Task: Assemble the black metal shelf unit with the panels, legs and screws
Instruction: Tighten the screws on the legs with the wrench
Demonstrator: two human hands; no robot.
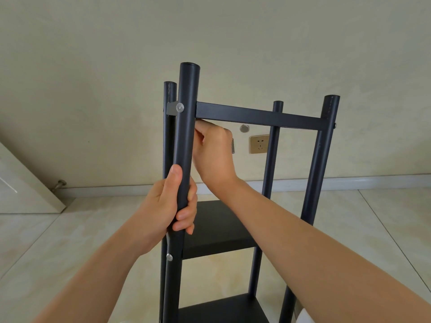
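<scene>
Gripping the round matte-black leg [185, 136], the left hand [168, 206] wraps it; right hand [213, 157] curls beneath the flat panel [256, 115].

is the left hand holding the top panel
No, the left hand grips the near leg well below the top panel, its fingers wrapped around the tube.

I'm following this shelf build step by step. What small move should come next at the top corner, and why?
Probably keep the left hand gripping the near leg and let the right hand, tucked under the top panel, tighten that corner. A silver screw already sits in the bracket there, and a small tool seems to poke from the right hand, though what it does is hidden.
</scene>
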